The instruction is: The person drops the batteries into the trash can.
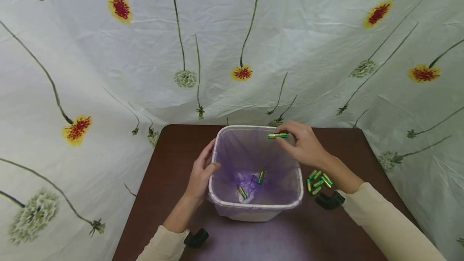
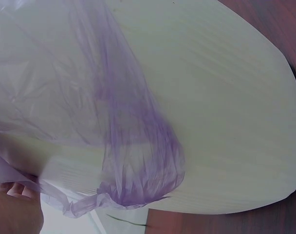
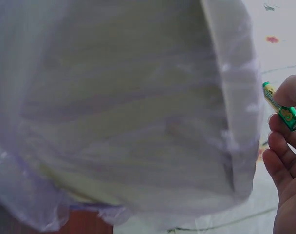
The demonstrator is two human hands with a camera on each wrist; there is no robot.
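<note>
Nearest the camera, two cream sleeves are seen coming in over the dark brown tabletop (image 1: 166, 164), each with a black wrist mount. The left hand (image 1: 200, 176) is wrapped around the left rim of the white bin (image 1: 253, 208), thumb hooked over the edge onto the purple liner bag (image 1: 250, 156), so it's gripping the bin. Inside, two batteries are lying on the liner at the bottom (image 1: 241, 192), (image 1: 260, 177). Just right of the bin, under the right forearm, a small pile of loose green batteries (image 1: 319, 181) is sitting on the tabletop. Farther back, the right hand (image 1: 304, 144) is held over the bin's far right corner, and one green-and-gold battery (image 1: 277, 135) is pinched sideways at the fingertips, above the bin opening and not touching the rim. In the left wrist view only the bin's outer wall and bunched liner are shown, with a bit of the hand at the bottom left, no batteries at all. In the right wrist view the pinched battery (image 3: 279, 106) is seen close up beside the liner-covered rim. Behind everything a flower-print sheet (image 1: 232, 51) is hung.
</note>
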